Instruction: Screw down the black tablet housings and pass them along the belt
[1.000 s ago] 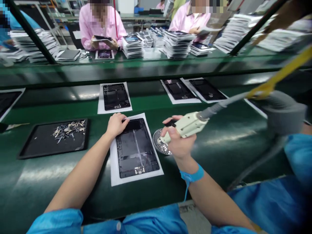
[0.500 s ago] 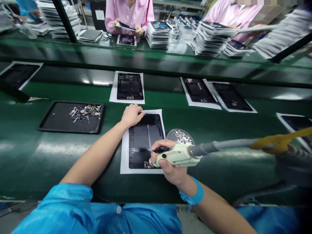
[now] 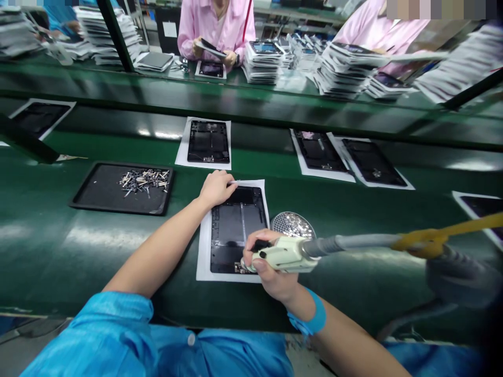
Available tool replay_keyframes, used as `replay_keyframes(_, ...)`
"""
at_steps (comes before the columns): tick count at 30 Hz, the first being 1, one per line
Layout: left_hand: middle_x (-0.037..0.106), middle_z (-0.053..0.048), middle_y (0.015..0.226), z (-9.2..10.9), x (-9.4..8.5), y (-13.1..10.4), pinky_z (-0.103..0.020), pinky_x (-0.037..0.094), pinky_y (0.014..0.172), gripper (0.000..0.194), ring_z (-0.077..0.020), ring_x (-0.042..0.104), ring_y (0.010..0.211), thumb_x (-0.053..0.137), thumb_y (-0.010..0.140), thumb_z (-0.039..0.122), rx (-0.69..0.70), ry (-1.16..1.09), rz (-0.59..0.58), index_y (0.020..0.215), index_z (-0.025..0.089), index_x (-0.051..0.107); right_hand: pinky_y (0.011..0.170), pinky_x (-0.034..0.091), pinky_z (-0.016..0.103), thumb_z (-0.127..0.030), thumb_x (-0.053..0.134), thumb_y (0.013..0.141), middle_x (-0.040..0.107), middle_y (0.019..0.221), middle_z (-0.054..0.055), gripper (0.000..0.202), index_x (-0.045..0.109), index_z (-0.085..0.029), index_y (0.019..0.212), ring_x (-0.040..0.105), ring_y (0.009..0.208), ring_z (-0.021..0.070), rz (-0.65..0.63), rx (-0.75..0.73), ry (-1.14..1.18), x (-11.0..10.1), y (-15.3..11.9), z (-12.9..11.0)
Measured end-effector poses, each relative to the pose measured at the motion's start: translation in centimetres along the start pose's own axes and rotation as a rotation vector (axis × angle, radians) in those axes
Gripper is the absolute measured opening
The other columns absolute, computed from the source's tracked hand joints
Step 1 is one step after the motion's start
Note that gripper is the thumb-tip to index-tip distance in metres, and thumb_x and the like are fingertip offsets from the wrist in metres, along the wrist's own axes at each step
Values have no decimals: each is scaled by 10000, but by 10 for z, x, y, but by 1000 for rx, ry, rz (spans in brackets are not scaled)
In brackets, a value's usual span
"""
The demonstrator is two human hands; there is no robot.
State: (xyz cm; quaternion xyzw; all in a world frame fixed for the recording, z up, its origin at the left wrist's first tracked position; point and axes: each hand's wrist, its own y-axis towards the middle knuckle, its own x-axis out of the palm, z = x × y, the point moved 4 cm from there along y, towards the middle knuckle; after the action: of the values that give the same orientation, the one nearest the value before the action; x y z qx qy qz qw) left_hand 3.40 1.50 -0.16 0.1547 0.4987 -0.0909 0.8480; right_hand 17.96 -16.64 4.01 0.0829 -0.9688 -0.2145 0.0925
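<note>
A black tablet housing [image 3: 231, 222] lies on a white sheet [image 3: 203, 262] on the green bench before me. My left hand [image 3: 217, 187] is curled over its upper left corner, fingers closed at the top edge. In my right hand [image 3: 275, 275] is a pale green power screwdriver [image 3: 288, 255] with a grey hose running off to the right. Its nose is at the small circuit board [image 3: 239, 267] at the housing's lower end; the very tip is hidden. Right of the housing, partly behind the screwdriver, sits a round perforated metal dish [image 3: 293, 224] with small shiny pieces.
A black tray [image 3: 106, 196] with a heap of small metal-and-black parts stands at left. More tablet housings [image 3: 208, 141] on white sheets lie along the back strip. Beyond the ledge, people in pink work beside stacks [image 3: 263, 63]. A yellow tie [image 3: 422, 242] wraps the hose.
The view has shifted slightly, so the bench appears a little further right and lower. Both hands keep their places on the housing and screwdriver. The co-worker opposite has tilted the held piece.
</note>
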Motion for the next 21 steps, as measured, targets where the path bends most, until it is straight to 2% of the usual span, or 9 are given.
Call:
replay_keyframes(3,687,-89,956,-2,1,-1,-403,482,948,227,-270,614,1026,588,976,345,-4,-22,21,949,198,759,501,555,264,-298,745,889,660,953,11,342,618,-307,1207,630,561,109,-13,4,30,1,-1,4)
replay_keyframes(6,685,-102,1059,-7,-3,-3,-396,486,1007,210,-268,615,1092,593,960,309,-34,-61,117,1040,184,743,470,546,256,-342,719,914,669,944,17,319,607,-299,1210,622,547,110,-10,33,87,-8,3,5)
replay_keyframes(9,646,-134,1243,-13,-17,-11,-394,467,1078,283,-279,593,1206,623,922,268,-108,-43,253,1175,166,698,412,518,238,-376,711,918,676,977,13,300,597,-304,1185,625,533,109,155,-28,84,-31,17,1)
replay_keyframes(11,622,-155,1299,-17,-33,-24,-395,473,1072,324,-294,589,1236,623,918,287,-195,39,278,1211,158,675,418,523,237,-370,733,900,682,976,10,290,603,-287,1145,634,533,108,303,-96,4,-49,27,-3)
replay_keyframes(13,645,-165,1247,-19,-48,-44,-397,510,991,324,-312,628,1178,585,951,383,-296,158,176,1164,158,679,453,541,245,-360,749,886,692,936,10,276,610,-259,1102,638,527,107,420,-138,-86,-66,37,-6)
replay_keyframes(16,718,-147,989,-15,-58,-86,-407,533,822,474,-336,709,964,495,970,610,-441,311,-192,952,176,686,482,549,255,-377,752,874,705,894,17,283,617,-229,1074,630,506,106,528,-141,-160,-82,46,-7)
replay_keyframes(17,728,-147,939,-11,-59,-101,-405,526,793,507,-346,717,935,486,962,647,-463,347,-281,924,178,675,479,543,254,-386,750,870,709,889,21,288,620,-223,1068,625,501,106,548,-130,-171,-85,48,-6)
replay_keyframes(19,745,-153,924,0,-56,-124,-393,507,766,489,-350,728,931,442,993,618,-455,386,-372,915,184,655,480,539,255,-397,749,860,719,889,27,295,629,-215,1059,619,501,108,565,-109,-195,-87,50,-2)
replay_keyframes(21,756,-149,952,12,-49,-137,-371,487,759,396,-328,733,950,383,1046,479,-426,387,-381,932,193,631,516,557,268,-397,752,849,729,895,32,291,640,-211,1044,623,521,114,556,-105,-228,-88,50,1)
